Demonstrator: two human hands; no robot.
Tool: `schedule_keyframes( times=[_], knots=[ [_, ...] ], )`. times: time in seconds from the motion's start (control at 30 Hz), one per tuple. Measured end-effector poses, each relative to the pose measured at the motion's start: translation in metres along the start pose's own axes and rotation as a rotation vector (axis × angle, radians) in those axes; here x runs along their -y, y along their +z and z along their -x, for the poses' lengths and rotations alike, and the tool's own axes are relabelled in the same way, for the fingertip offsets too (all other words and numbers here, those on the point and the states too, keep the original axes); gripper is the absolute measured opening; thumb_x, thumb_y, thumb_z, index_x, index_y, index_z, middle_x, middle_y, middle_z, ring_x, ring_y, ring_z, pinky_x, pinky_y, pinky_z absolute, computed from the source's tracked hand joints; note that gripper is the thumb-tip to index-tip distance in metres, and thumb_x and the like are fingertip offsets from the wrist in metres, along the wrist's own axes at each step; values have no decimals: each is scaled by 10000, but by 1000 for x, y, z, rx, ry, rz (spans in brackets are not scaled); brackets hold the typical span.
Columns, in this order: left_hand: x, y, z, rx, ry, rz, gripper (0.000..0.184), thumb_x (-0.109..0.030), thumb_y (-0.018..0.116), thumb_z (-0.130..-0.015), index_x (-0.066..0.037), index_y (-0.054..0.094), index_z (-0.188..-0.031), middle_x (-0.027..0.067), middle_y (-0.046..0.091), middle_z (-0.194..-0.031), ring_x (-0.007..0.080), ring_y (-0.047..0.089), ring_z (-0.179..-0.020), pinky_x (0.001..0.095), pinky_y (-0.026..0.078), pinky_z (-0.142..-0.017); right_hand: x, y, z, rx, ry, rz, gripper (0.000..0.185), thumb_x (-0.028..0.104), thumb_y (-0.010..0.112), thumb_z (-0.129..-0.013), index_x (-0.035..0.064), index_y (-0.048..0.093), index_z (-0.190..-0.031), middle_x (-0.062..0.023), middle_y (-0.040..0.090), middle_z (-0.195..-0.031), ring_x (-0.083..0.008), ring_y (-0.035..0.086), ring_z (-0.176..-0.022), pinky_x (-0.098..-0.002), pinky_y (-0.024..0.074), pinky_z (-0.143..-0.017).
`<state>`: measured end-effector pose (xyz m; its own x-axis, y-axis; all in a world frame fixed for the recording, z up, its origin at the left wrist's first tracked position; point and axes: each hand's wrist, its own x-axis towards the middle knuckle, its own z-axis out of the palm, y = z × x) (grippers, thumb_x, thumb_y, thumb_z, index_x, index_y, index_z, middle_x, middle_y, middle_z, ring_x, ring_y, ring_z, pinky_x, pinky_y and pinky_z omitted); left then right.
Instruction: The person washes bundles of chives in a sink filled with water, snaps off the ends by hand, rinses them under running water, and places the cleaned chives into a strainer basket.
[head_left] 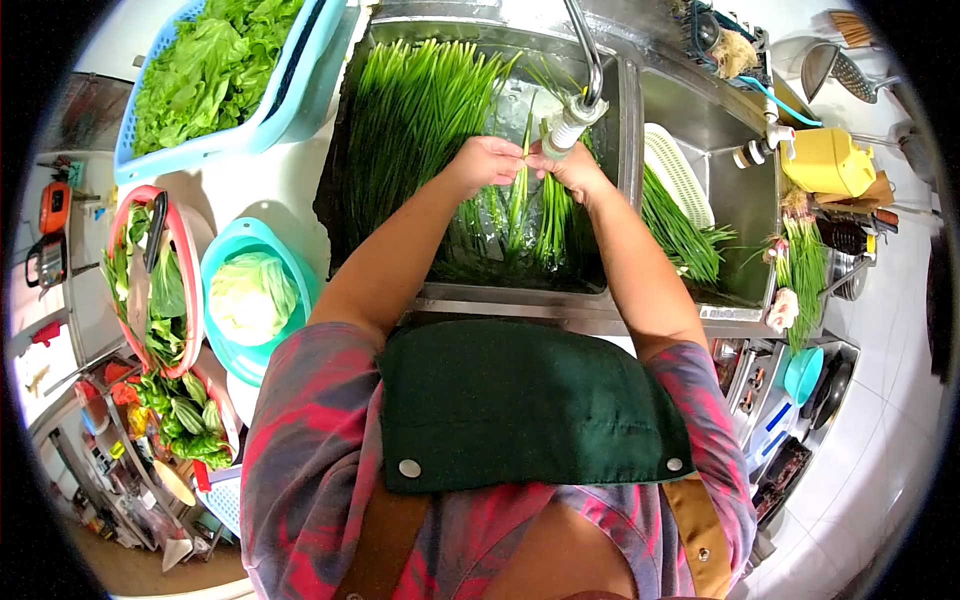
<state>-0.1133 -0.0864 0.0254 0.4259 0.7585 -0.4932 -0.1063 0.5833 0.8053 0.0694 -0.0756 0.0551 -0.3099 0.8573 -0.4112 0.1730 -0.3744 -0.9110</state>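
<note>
Over the left basin of a steel sink, both my hands are close together beneath the faucet. The fingers of my left hand are pinched on a chive blade that hangs down between the hands. My right hand is closed around a few chives, their long green leaves trailing into the water. A thick mass of chives fills the left side of the basin. The faucet head partly covers the right fingers.
In the right basin, a pale green basket leans beside more chives. A blue basket of lettuce, a turquoise colander with cabbage and a pink-rimmed basket of leafy greens stand left. A yellow jug is at right.
</note>
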Motion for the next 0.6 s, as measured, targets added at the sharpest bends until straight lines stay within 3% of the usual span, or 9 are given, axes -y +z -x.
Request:
schedule_keyframes(
  times=[0.2, 0.33, 0.43, 0.53, 0.6],
  knots=[
    [2, -6, 1, -41, -74, -90, 210, -147, 654, -725, -54, 584, -900, 37, 590, -806, 122, 553, -711, 278, 479, -645, 1, 6, 3, 62, 17, -113, 204, 50, 672, -679, -3, 563, -843, -54, 580, -743, -133, 519, -608, -257, 427, -565],
    [4, -4, 6, 45, 56, -53, 241, -117, 660, -716, -28, 569, -920, 39, 591, -806, 137, 569, -735, 272, 482, -645, -7, 10, 0, 86, -10, -116, 218, 50, 699, -644, 1, 563, -808, -48, 572, -710, -133, 516, -587, -262, 423, -562],
    [4, -9, 2, 111, 22, -86, 222, -131, 641, -732, -41, 573, -923, 38, 597, -808, 129, 566, -739, 256, 474, -629, -6, 9, 1, 80, -23, -97, 199, 19, 679, -642, 1, 565, -804, -49, 571, -705, -132, 517, -584, -261, 424, -563],
    [-5, -10, 2, 15, -29, -285, 192, -148, 612, -754, -57, 578, -920, 37, 606, -812, 119, 565, -724, 239, 460, -614, -2, 8, 3, 115, -57, -4, 176, -5, 639, -652, -5, 565, -812, -47, 573, -711, -134, 523, -598, -255, 427, -572],
    [-3, -10, 1, 13, -30, -206, 173, -160, 602, -763, -67, 582, -908, 32, 604, -796, 114, 562, -705, 233, 453, -603, -2, 6, 4, 131, -50, -68, 177, 15, 638, -664, -8, 569, -825, -45, 578, -720, -137, 526, -604, -255, 427, -581]
  ],
)
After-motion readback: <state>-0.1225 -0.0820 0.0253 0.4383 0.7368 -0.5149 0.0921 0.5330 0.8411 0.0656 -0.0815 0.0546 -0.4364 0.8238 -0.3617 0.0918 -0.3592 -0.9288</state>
